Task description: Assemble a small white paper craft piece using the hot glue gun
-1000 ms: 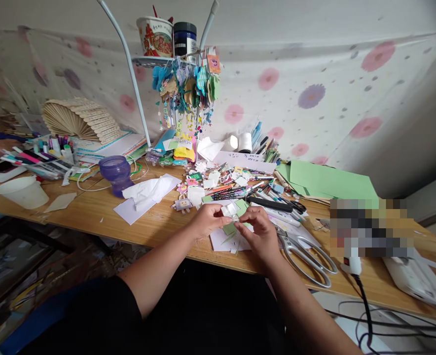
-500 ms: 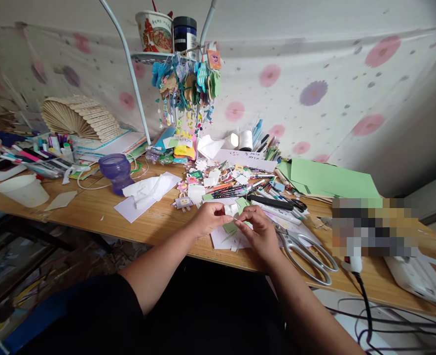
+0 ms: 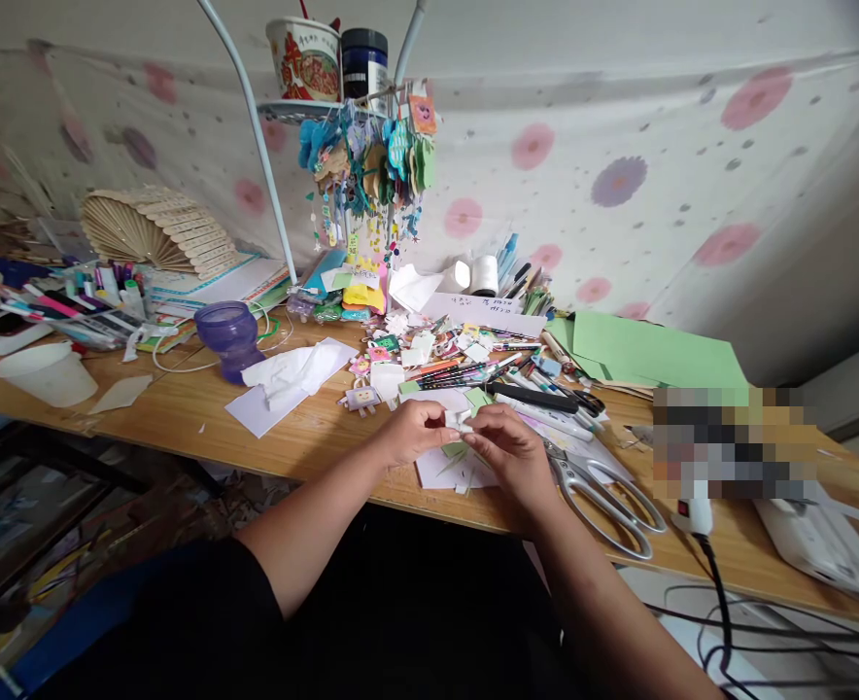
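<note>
Between my two hands is a small white folded paper piece [image 3: 458,420], held above the desk's front edge. My left hand [image 3: 419,433] pinches its left side between thumb and fingers. On the right side, my right hand [image 3: 509,447] grips it with thumb and fingertips; its exact folds are too small to make out. Beneath the hands lie white paper [image 3: 440,472] and green paper scraps. Large silver-handled scissors [image 3: 604,496] rest just right of my right hand.
Pens and small paper cutouts [image 3: 422,348] are heaped behind my hands. A purple cup [image 3: 229,340], crumpled tissue [image 3: 284,377] and white cup [image 3: 43,374] stand to the left. Green sheets [image 3: 655,350] lie back right, near a plugged cable [image 3: 701,515]. Paper charms [image 3: 371,165] hang from a shelf.
The white paper piece has tilted and looks flatter between my fingers. My right fingers have shifted slightly on it; both hands stay in nearly the same place.
</note>
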Action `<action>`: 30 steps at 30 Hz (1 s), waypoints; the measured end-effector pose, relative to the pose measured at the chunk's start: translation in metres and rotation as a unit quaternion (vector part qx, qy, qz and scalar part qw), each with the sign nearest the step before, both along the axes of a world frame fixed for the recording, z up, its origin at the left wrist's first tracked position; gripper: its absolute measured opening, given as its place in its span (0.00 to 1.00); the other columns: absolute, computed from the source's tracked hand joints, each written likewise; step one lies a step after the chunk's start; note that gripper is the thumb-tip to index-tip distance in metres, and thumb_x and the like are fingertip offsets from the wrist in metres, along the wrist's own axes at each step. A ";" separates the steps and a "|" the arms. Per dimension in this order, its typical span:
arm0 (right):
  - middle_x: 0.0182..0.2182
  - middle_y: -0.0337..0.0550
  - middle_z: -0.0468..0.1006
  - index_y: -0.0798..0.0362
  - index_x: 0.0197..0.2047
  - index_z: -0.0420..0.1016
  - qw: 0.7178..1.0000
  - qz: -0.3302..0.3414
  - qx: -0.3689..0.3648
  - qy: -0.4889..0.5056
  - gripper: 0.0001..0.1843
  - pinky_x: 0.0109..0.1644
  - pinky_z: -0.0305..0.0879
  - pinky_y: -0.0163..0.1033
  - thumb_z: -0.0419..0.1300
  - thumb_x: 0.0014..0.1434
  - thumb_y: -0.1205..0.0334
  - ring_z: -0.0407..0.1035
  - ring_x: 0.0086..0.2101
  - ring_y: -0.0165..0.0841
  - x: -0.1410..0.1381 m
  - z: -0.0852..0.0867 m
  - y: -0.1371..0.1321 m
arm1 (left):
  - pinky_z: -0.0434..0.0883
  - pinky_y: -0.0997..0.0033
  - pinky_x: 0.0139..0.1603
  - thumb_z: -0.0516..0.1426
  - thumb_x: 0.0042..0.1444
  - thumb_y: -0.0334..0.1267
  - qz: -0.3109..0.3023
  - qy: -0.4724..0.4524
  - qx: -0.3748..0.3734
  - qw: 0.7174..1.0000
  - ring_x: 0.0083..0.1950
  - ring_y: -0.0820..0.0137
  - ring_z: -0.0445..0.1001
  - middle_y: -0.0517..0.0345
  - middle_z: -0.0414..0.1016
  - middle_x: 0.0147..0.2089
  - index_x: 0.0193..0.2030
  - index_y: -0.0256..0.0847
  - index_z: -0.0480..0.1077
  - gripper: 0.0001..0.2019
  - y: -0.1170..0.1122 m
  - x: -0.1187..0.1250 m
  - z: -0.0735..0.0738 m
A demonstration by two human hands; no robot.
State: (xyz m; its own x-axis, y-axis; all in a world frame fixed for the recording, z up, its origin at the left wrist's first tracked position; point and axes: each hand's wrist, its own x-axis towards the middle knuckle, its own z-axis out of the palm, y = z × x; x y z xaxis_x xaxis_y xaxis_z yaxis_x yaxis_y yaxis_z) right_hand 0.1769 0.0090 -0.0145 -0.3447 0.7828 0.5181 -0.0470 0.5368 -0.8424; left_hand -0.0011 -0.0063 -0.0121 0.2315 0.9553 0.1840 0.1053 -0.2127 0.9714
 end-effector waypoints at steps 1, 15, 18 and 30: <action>0.31 0.38 0.68 0.44 0.38 0.74 0.999 0.015 -0.029 0.029 0.10 0.37 0.64 0.40 0.65 0.50 0.62 0.65 0.32 0.32 -0.001 -0.001 0.000 | 0.59 0.74 0.28 0.62 0.43 0.45 -0.007 0.000 -0.005 1.000 0.27 0.75 0.62 0.62 0.65 0.24 0.27 0.34 0.70 0.14 0.000 0.000 0.000; 0.23 0.32 0.70 0.48 0.37 0.65 0.986 0.011 -0.152 0.070 0.17 0.30 0.64 0.36 0.68 0.46 0.58 0.66 0.24 0.28 -0.003 -0.001 0.002 | 0.58 0.75 0.27 0.65 0.38 0.44 -0.014 -0.040 -0.052 0.998 0.26 0.77 0.62 0.64 0.64 0.25 0.29 0.35 0.68 0.17 -0.004 0.005 0.008; 0.23 0.32 0.70 0.48 0.37 0.66 0.986 0.006 -0.154 0.063 0.18 0.31 0.64 0.36 0.68 0.45 0.58 0.66 0.25 0.29 -0.005 -0.001 0.002 | 0.58 0.75 0.26 0.62 0.42 0.44 0.011 0.003 -0.047 0.999 0.24 0.76 0.62 0.64 0.65 0.22 0.26 0.35 0.67 0.14 -0.003 0.006 0.005; 0.20 0.35 0.68 0.53 0.26 0.69 0.986 0.011 -0.152 -0.067 0.14 0.26 0.57 0.34 0.62 0.52 0.51 0.60 0.22 0.28 -0.002 -0.001 0.001 | 0.59 0.74 0.24 0.61 0.44 0.42 0.033 -0.006 -0.039 0.999 0.21 0.76 0.62 0.64 0.65 0.18 0.21 0.36 0.65 0.13 -0.004 0.006 0.008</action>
